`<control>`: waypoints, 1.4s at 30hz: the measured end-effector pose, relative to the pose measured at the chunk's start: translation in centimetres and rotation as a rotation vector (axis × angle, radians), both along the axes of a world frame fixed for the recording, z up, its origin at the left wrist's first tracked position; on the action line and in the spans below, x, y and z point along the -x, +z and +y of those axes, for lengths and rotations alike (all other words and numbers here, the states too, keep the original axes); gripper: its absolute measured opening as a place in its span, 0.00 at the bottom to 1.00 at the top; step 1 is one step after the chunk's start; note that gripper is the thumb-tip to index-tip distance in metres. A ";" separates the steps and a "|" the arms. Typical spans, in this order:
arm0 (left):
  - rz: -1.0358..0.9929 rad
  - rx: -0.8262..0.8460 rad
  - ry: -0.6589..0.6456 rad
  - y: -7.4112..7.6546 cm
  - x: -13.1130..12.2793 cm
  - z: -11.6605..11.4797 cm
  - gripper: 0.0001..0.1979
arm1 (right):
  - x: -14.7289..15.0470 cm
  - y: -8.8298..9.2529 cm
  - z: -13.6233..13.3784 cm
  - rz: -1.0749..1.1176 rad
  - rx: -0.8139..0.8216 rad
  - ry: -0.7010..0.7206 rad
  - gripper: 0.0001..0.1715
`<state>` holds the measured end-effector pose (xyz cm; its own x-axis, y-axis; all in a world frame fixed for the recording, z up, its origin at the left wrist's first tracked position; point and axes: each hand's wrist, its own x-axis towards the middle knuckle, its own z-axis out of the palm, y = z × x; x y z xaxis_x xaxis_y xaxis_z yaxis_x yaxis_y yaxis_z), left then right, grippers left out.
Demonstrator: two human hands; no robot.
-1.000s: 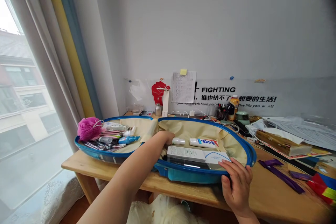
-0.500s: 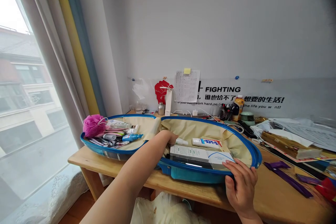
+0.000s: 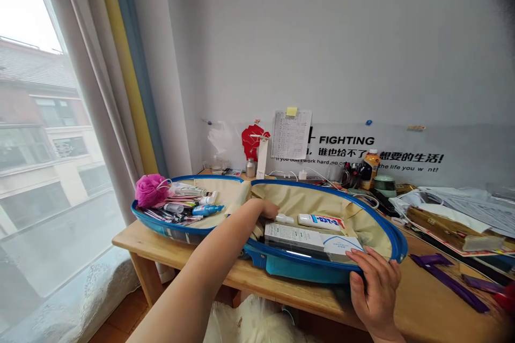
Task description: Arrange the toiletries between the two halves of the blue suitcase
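Observation:
An open blue hard-shell suitcase (image 3: 295,268) with cream lining lies across the table. My left hand (image 3: 263,210) reaches into its right half, fingers hidden at the lining, beside a small white tube (image 3: 285,218). A toothpaste tube (image 3: 321,221) lies just right of that, above a flat white box (image 3: 293,237) and a smaller white-and-blue box (image 3: 341,244). My right hand (image 3: 376,289) curls over the suitcase's front rim, close to the smaller box. The left half holds a pink bath pouf (image 3: 151,191), a blue bottle (image 3: 207,210) and several toiletries.
The suitcase stands on a light wooden table (image 3: 434,305), with its left end near a curtained window. Purple strips, a wooden case on papers and an orange-capped bottle lie to the right. Cables and small items line the wall behind.
The whole scene has drifted right in view as my head turned. My hands keep their places on the suitcase, and nothing inside it has visibly moved.

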<state>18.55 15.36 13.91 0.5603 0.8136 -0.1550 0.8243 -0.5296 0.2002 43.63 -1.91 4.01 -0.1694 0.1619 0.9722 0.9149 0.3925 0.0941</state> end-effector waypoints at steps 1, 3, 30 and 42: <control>-0.002 -0.031 0.030 0.9 0.5 0.2 0.20 | 0.0 0.0 0.0 -0.003 0.000 0.002 0.16; -0.007 -0.112 0.112 2.9 2.6 0.7 0.19 | 0.0 0.1 0.0 -0.004 -0.003 0.011 0.15; 0.547 -0.116 0.500 1.9 27.3 2.8 0.19 | 0.2 0.3 -0.4 -0.003 0.012 -0.003 0.15; 0.396 -0.381 0.568 5.1 24.2 -0.6 0.21 | 0.4 0.3 -0.3 0.013 -0.005 0.001 0.15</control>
